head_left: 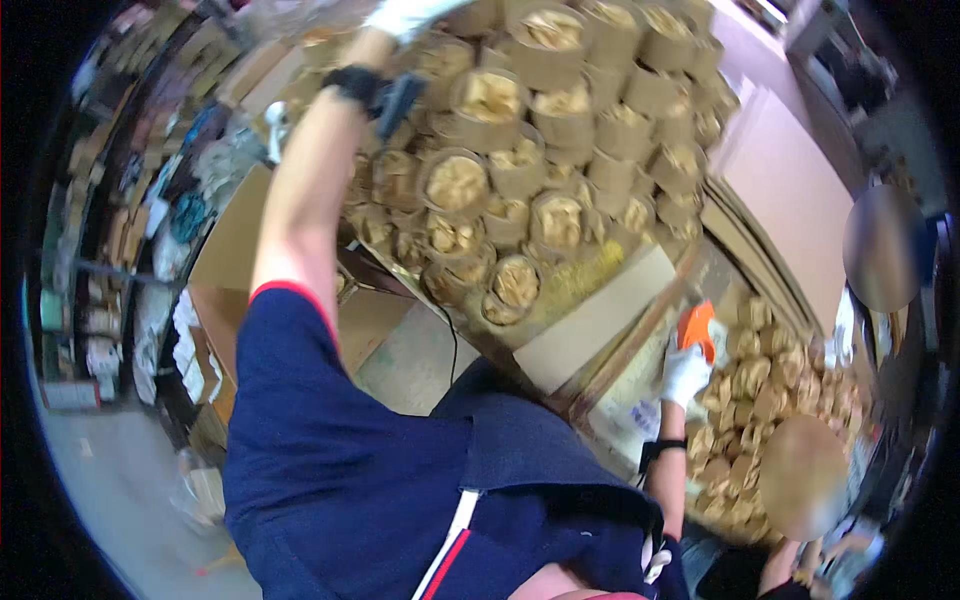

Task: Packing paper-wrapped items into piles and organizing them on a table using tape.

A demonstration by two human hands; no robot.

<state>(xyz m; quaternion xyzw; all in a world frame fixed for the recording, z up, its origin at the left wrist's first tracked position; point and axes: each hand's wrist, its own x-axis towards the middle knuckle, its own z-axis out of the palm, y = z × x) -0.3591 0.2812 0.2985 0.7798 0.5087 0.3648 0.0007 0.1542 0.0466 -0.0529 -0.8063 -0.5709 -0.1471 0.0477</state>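
My left arm stretches up to the far left of the table. My gloved left hand [410, 16] is at the top edge beside round brown cardboard tubs [487, 95], its fingers cut off and blurred. These tubs stand stacked in several rows, with crumpled tan paper in their open tops. Off to the right, my gloved right hand [686, 374] is closed around an orange tape dispenser [697, 328], as its shape suggests. It is over a pale surface beside a heap of small crumpled brown paper pieces [750, 380].
A long cardboard strip [597, 318] lies along the table's near edge. Large flat boards [785, 190] lean at the right. An open carton [228, 245] and cluttered shelves [110, 225] are at the left. A co-worker's hands [835, 560] show at the lower right.
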